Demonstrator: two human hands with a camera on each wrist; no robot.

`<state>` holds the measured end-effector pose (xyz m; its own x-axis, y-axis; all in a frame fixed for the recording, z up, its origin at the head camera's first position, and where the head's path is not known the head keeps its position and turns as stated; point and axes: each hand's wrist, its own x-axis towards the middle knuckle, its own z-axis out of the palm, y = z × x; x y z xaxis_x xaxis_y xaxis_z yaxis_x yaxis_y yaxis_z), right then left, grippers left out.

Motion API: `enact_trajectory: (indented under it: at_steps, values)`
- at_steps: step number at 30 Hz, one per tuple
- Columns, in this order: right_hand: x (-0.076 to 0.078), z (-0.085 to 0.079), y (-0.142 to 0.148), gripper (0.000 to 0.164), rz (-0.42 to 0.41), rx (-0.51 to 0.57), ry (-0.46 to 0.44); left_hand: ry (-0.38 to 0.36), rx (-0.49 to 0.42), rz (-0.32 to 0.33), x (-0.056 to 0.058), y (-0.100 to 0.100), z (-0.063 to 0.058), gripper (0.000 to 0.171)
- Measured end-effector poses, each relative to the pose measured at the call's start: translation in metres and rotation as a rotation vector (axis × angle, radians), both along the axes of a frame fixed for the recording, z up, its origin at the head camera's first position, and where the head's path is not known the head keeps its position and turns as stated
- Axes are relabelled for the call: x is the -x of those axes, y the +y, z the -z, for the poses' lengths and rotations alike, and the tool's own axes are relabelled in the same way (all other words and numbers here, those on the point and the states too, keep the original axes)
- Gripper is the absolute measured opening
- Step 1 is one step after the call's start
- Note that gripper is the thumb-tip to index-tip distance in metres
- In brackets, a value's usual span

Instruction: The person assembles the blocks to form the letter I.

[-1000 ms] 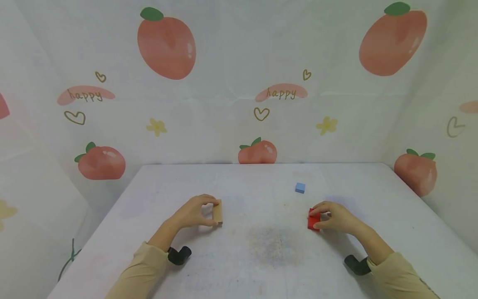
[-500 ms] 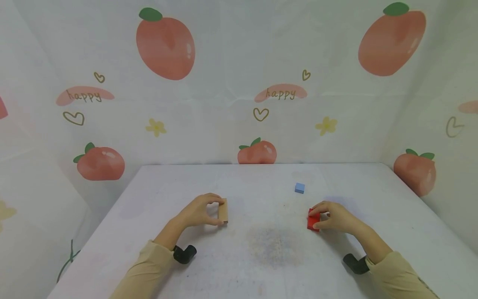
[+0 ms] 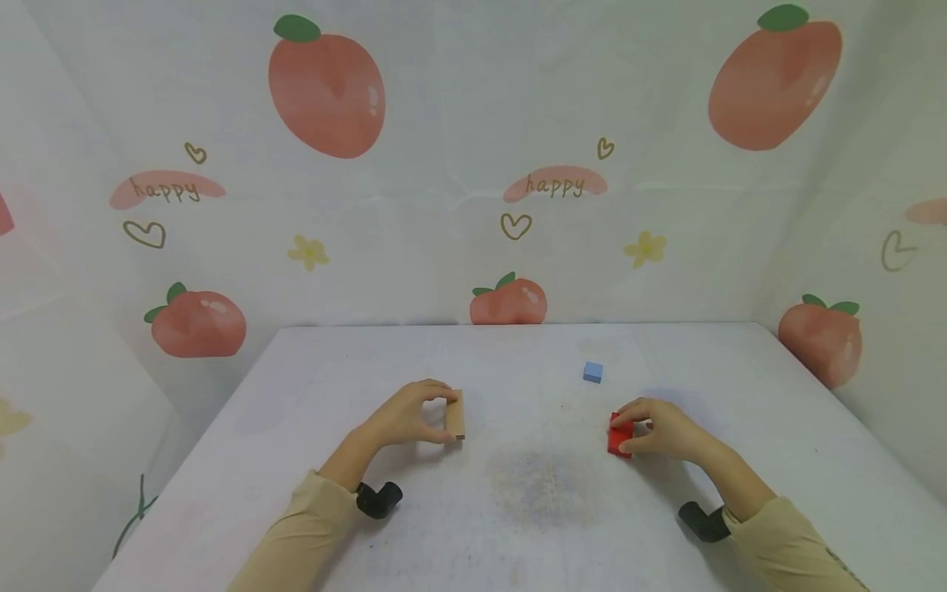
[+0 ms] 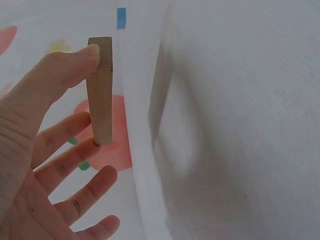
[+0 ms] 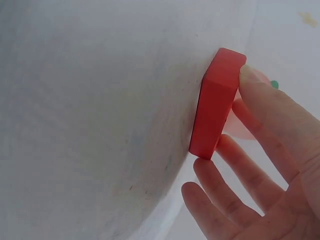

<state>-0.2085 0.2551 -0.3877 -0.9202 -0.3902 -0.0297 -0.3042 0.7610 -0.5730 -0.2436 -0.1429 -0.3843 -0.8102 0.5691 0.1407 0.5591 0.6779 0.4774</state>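
My left hand pinches a plain wooden block between thumb and fingertips, left of the table's middle. In the left wrist view the wooden block hangs off the white surface, its shadow lying apart from it; the thumb presses one end and the lower fingers spread free. On the right, my right hand grips a red block by its two ends. The right wrist view has the red block lying against the tabletop, with the thumb at its near end and fingertips at the far one.
A small blue block lies farther back on the white table, between the two hands and nearer the right one. Behind the table's back edge hangs a fruit-printed cloth. Black wrist mounts jut from both sleeves.
The left hand has moved right and slightly away, carrying the wooden block toward the middle. The right hand and the red block have stayed in place.
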Motion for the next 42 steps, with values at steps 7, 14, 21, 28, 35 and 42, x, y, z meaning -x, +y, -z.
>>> enact_trajectory:
  at_steps: [7, 14, 21, 28, 35, 42]
  values:
    - [0.000, 0.000, 0.000, 0.029, 0.011, 0.001, -0.008, 0.006, -0.015, 0.024, 0.002, 0.007, 0.001, 0.056]
    - [0.000, -0.001, 0.000, 0.029, 0.011, 0.011, -0.016, 0.022, -0.029, 0.047, 0.002, 0.014, 0.001, 0.055]
    - [0.000, 0.000, -0.001, 0.028, 0.018, 0.012, -0.025, 0.019, -0.025, 0.054, 0.002, 0.020, 0.000, 0.055]
    - [-0.001, -0.001, -0.001, 0.029, 0.018, 0.002, -0.018, 0.003, -0.001, 0.052, 0.003, 0.025, 0.000, 0.055]
    - [0.001, 0.002, 0.000, 0.029, 0.012, 0.016, -0.011, -0.008, -0.005, 0.066, 0.005, 0.032, 0.002, 0.055]
    - [0.001, 0.003, 0.002, 0.029, -0.009, 0.029, 0.010, 0.002, -0.009, 0.086, 0.008, 0.039, 0.005, 0.053]
